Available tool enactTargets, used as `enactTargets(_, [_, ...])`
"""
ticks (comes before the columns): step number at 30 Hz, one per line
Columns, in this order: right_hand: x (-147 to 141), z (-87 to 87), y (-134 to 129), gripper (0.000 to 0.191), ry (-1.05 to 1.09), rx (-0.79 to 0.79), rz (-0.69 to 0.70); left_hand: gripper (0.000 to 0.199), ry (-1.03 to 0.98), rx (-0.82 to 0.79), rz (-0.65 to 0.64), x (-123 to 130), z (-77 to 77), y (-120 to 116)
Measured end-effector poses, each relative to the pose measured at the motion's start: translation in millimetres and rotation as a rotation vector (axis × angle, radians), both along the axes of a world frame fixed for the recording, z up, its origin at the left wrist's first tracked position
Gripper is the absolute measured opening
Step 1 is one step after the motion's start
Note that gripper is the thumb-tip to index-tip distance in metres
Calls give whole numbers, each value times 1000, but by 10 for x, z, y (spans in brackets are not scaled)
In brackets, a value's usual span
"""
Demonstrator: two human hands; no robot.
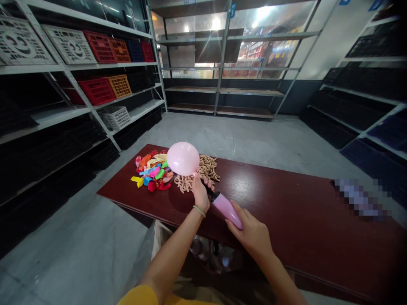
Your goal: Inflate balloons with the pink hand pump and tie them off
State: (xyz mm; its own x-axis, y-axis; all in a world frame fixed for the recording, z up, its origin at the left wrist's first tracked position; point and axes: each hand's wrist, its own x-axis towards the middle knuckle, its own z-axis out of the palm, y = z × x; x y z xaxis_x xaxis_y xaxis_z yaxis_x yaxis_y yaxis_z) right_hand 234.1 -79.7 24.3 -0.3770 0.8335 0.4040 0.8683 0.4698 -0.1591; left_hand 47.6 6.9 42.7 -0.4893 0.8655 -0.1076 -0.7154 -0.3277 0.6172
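Gripping pump (227, 210) in right hand (251, 228), black end (216, 195) in left hand (201, 192). Showing inflated balloon (182, 158), seemingly untied; leaving flat balloons (154, 171) at left.

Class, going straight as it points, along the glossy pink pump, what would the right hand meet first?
Likely the left hand, at the black end of the pump, though depth is unclear.
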Motion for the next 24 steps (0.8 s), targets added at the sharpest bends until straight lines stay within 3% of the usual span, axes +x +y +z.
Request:
enactTargets(7, [-107, -40, -17, 56, 42, -38, 89, 31, 26, -14, 40, -92, 5, -129])
enactTargets(12, [188, -100, -113, 58, 37, 14, 193, 29, 38, -14, 83, -236, 47, -114])
enactTargets(18, [582, -102, -181, 58, -31, 29, 218, 23, 10, -53, 162, -482, 52, -58])
enactTargets(24, [670, -103, -138, 56, -79, 26, 204, 24, -20, -43, 180, -633, 9, -2])
